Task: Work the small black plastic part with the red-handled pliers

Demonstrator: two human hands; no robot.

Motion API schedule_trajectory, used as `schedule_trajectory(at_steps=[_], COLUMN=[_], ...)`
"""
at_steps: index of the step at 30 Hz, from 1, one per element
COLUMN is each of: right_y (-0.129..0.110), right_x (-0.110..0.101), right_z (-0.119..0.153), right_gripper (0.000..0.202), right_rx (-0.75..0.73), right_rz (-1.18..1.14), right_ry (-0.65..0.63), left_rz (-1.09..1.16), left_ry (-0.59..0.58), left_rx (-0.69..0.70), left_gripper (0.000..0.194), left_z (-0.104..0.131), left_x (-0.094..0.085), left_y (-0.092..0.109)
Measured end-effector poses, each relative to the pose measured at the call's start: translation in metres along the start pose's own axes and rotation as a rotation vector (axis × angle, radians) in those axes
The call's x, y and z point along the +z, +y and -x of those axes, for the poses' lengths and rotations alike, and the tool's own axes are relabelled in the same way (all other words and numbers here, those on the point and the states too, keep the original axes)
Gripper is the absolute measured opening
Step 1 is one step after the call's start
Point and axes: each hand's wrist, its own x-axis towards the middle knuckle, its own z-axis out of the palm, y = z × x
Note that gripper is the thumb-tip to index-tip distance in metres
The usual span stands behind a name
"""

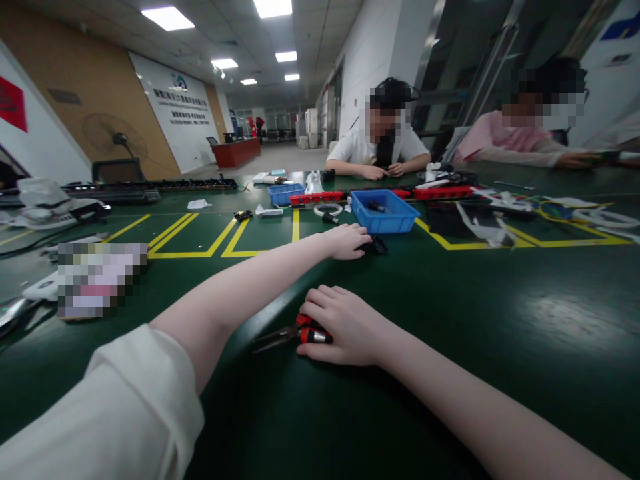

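My right hand is closed around the red and black handles of needle-nose pliers. The metal jaws point left, just above or on the green table. Farther forward, my left hand reaches across with its fingers apart. Its fingertips are at a small black part in front of a blue bin. Whether they touch that part is hard to see. Inside the bin lies a black piece. Another small dark part lies just behind my left hand, near a white ring.
Yellow tape marks out areas on the green table. A smaller blue bin and red strips stand behind. White and black items with cables clutter the right. A pixelated flat object lies left. Two people sit opposite.
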Motion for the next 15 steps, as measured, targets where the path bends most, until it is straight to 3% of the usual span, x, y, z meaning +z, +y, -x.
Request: schedule_trajectory(at_steps=[5, 15], right_y=[0.001, 0.001], right_x=[0.001, 0.0], right_z=[0.0, 0.001], right_gripper=[0.046, 0.046], right_rx=[-0.005, -0.018], right_rz=[-0.007, -0.001], right_ry=[0.007, 0.005], left_rz=[0.129, 0.167], left_ry=[0.006, 0.119], left_rx=[0.034, 0.133], left_gripper=[0.033, 0.022], left_z=[-0.002, 0.011], left_x=[0.0, -0.007], left_y=[0.002, 0.016])
